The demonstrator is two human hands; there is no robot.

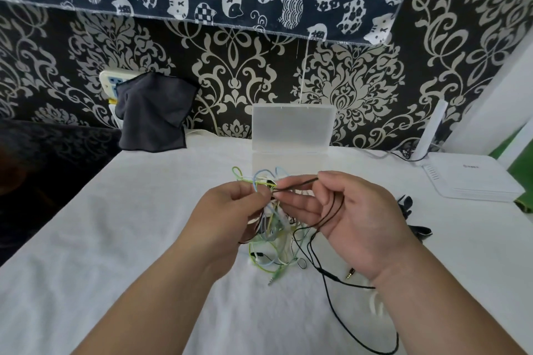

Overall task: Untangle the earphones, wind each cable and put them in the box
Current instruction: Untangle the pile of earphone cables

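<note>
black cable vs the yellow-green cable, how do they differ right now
The black cable is dark and pinched in the right hand. The yellow-green cable is pale and sits in the tangle that the left hand grips. The black cable trails mostly free over the table, while the yellow-green cable is looped among other cords. Both are thin and partly lie on the table.

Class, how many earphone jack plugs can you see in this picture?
2: a gold plug near the right hand, a green plug below the tangle. Others may be hidden.
</note>
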